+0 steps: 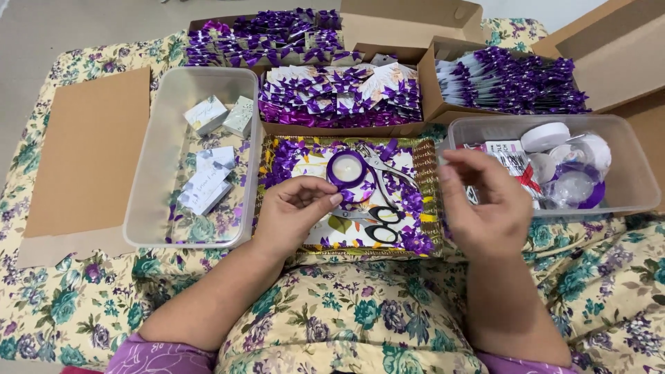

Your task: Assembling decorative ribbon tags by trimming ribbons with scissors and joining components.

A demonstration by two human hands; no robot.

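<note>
My left hand (294, 211) rests on a small decorated tray (431, 228), fingertips against a roll of purple ribbon (346, 170) that lies on it. My right hand (485, 201) hovers at the tray's right edge with fingers curled, pinching something too small to make out. Black-handled scissors (377, 221) and metal pliers (377, 166) lie on the tray among purple ribbon scraps (415, 239).
A clear tub (149, 208) on the left holds small white gift boxes (208, 114). Another clear tub (634, 187) on the right holds tape rolls and ribbon spools. Cardboard boxes (429, 83) of purple-bowed items line the back. A flat cardboard sheet (86, 152) lies far left.
</note>
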